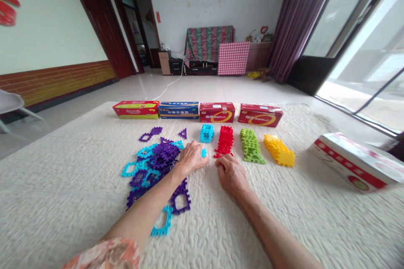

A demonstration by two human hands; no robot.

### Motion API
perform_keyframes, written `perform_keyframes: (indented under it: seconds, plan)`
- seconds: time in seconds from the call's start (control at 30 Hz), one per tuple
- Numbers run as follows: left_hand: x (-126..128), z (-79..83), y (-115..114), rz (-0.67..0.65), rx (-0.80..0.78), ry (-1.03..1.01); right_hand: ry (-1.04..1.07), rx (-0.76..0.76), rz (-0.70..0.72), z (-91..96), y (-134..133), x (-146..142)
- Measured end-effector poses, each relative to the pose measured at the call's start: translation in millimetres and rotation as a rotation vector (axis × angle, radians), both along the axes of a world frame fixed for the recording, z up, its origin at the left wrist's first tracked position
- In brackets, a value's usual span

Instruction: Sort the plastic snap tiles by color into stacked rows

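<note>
My left hand [191, 158] is closed on a light-blue plastic building tile [204, 152], of which only a small part shows past the fingers. Beneath and left of that wrist spreads a loose heap of purple tiles [164, 154] mixed with light-blue tiles [129, 169]. My right hand [232, 172] is curled with its knuckles up, close to the near end of a red tile stack [225, 139]; what its fingers hold, if anything, is hidden. A short light-blue stack [207, 133] stands beyond my left hand. Green tiles [251, 145] and yellow tiles [279, 150] lie in rows to the right.
Along the far side stand a red-yellow box [136, 110], a blue box [179, 110] and two red boxes [216, 112]. A larger white-and-red box [356, 162] sits at the right. All rest on a cream quilted cover [78, 168].
</note>
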State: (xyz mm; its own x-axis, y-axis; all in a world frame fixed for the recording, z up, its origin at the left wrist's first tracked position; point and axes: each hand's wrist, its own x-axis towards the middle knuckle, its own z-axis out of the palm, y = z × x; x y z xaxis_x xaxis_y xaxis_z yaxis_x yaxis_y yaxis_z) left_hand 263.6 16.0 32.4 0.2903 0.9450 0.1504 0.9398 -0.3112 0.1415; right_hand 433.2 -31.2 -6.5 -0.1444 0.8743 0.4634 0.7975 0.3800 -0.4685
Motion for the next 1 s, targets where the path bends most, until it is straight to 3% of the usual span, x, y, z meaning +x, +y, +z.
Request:
perform_keyframes:
  seconds: [0.17,0.33,0.47,0.63,1.0]
  plan:
    - [1,6.4,5,0.01,0.042,-0.044,-0.004,-0.007,-0.006,1.4,-1,0]
    - [18,14.4,22,0.0,0.218,-0.064,-0.008,-0.001,-0.012,0.2,0,0]
    - [29,1.0,32,0.025,0.258,-0.109,-0.016,-0.011,-0.013,1.5,-1,0]
    - [24,-21.0,39,0.078,0.257,-0.161,-0.015,-0.017,-0.016,1.9,-1,0]
    - [24,-30.1,48,0.063,0.304,-0.229,-0.014,-0.038,-0.013,2.9,-1,-1]
